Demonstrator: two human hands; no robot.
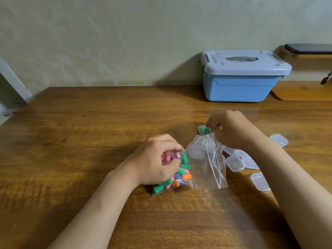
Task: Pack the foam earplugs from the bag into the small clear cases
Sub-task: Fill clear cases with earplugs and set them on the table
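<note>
ok so the zip bag lies in the middle of the wooden table, and i'll place everything else off that; the left hand is clamped on the bag's left end, fingers and thumb curled tight round the bunch of foam earplugs through the plastic (green, pink, orange, blue and purple ones all squashed together); the rest of the bag is see-through and slack, with its red-lined zip edge running up the right side to a corner that sticks up; the right hand is right at that top corner with its fingers curled downward, but honestly i can't tell if it's pinching the bag or just touching the little case just behind the bag, which has something green sitting in it; a cluster of small clear cases lies just right of the bag, touching each other, with a couple more further right; well behind the bag, against the wall, sits a blue lidded box
</note>
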